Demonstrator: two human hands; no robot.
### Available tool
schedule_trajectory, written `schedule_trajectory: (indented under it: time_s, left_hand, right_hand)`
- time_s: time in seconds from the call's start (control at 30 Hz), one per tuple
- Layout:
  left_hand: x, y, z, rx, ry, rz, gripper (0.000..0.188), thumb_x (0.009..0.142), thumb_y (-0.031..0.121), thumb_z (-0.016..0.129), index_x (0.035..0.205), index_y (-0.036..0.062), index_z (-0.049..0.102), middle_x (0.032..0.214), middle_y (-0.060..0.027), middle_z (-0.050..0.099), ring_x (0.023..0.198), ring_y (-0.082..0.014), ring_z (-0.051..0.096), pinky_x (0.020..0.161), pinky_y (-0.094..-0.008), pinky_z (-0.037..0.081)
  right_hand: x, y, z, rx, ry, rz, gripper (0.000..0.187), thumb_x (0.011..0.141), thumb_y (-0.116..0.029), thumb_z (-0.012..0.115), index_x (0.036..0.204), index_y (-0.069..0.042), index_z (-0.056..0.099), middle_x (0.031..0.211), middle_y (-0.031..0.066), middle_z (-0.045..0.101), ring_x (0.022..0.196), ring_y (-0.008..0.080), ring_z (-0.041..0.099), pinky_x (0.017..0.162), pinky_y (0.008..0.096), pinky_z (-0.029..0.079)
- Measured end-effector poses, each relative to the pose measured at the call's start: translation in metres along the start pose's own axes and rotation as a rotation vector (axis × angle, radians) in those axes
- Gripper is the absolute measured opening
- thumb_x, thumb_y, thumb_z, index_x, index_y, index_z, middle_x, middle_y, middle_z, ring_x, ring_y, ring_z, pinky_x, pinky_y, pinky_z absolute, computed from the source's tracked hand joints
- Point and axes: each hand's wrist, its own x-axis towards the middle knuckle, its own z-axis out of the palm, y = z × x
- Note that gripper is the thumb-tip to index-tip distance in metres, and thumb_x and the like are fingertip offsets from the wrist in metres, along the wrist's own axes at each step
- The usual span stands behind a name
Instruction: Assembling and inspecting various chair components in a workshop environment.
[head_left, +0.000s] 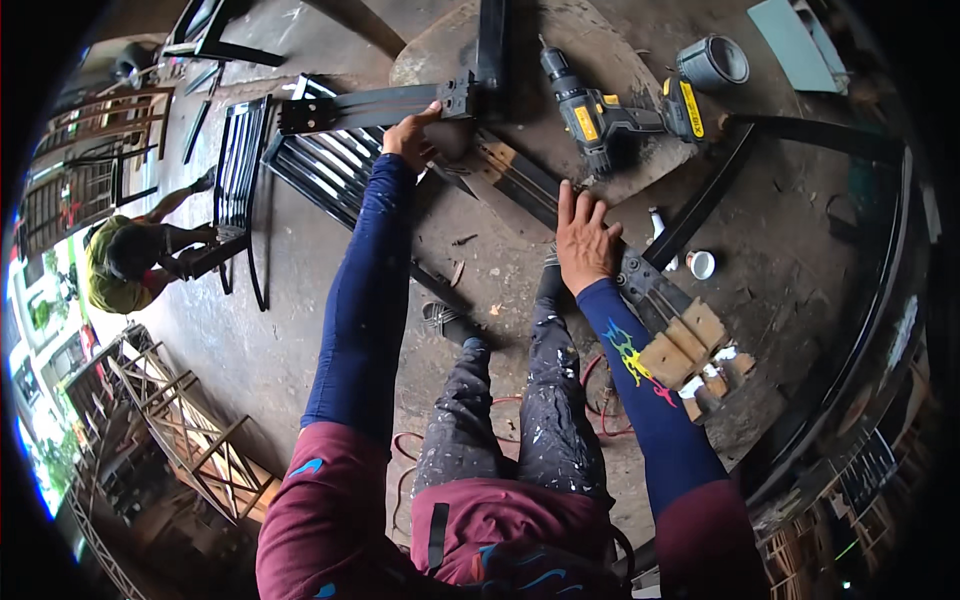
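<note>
My left hand (412, 135) is closed round a dark flat bar (385, 105), close to a bolted metal plate (457, 98) where an upright black post (491, 45) meets it. My right hand (587, 245) is closed over a second dark bar (515, 180) that slants down to the right, its palm hiding part of it. Farther along that bar are another bolted bracket (637, 275) and light brown wooden blocks (685, 345). A black and yellow cordless drill (600, 115) lies on a stained round board (440, 60) beyond my right hand.
A grey can (713, 62) stands right of the drill. A white cup (701, 265) and a small white bottle (656, 222) are near the right bar. Black slatted panels (325, 165) lie left. A person (130, 255) bends at far left. A red hose (505, 400) runs behind my legs.
</note>
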Motion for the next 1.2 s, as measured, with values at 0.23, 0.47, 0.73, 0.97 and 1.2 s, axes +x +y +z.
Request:
schedule_trajectory:
  time_s: [0.23,0.47,0.73,0.97,1.2]
  left_hand:
    - [-0.002,-0.025,0.009,-0.094,0.14,0.063,0.062,0.088,0.044,0.075,0.133,0.0077,0.054,0.111,-0.0076,0.063,0.096,-0.0221,0.06,0.085,-0.0379,0.048]
    - [-0.083,-0.133,0.072,0.342,0.372,0.458,0.105,0.072,0.034,0.09,0.15,-0.0034,0.032,0.131,-0.0234,0.059,0.116,-0.0308,0.059,0.099,-0.0371,0.048]
    - [-0.075,-0.127,0.074,0.35,0.388,0.406,0.125,0.068,0.026,0.094,0.156,-0.0004,0.01,0.133,-0.0255,0.058,0.116,-0.0311,0.062,0.098,-0.0352,0.05]
    - [-0.049,-0.139,0.061,0.209,0.32,0.534,0.125,0.064,0.029,0.096,0.155,-0.0011,0.015,0.132,-0.0285,0.058,0.121,-0.0353,0.06,0.104,-0.0372,0.047]
    - [-0.054,-0.134,0.065,0.246,0.332,0.492,0.128,0.063,0.033,0.095,0.156,-0.0002,0.014,0.133,-0.0299,0.057,0.123,-0.0386,0.059,0.105,-0.0389,0.046]
  right_hand:
    - [-0.002,0.006,0.004,0.031,-0.048,0.015,0.071,0.094,-0.017,0.057,0.157,-0.015,0.025,0.135,0.0111,0.047,0.115,0.0303,0.047,0.077,0.0496,0.047]
    - [-0.008,0.011,0.012,-0.037,0.021,0.016,0.068,0.093,-0.017,0.055,0.155,-0.013,0.028,0.13,0.012,0.05,0.11,0.027,0.051,0.075,0.0439,0.049]
    - [-0.025,0.006,-0.015,0.159,0.154,0.018,0.072,0.088,-0.015,0.062,0.152,-0.006,0.03,0.144,0.0162,0.041,0.13,0.0363,0.044,0.101,0.0611,0.04]
    - [-0.191,0.031,0.034,0.995,0.092,0.376,0.064,0.076,-0.022,0.085,0.126,0.004,0.054,0.118,0.0199,0.06,0.115,0.0353,0.056,0.096,0.0447,0.047]
    - [-0.138,0.106,0.019,1.125,0.297,0.281,0.085,0.08,-0.021,0.083,0.148,0.001,0.038,0.153,0.0192,0.04,0.139,0.031,0.041,0.114,0.042,0.036]
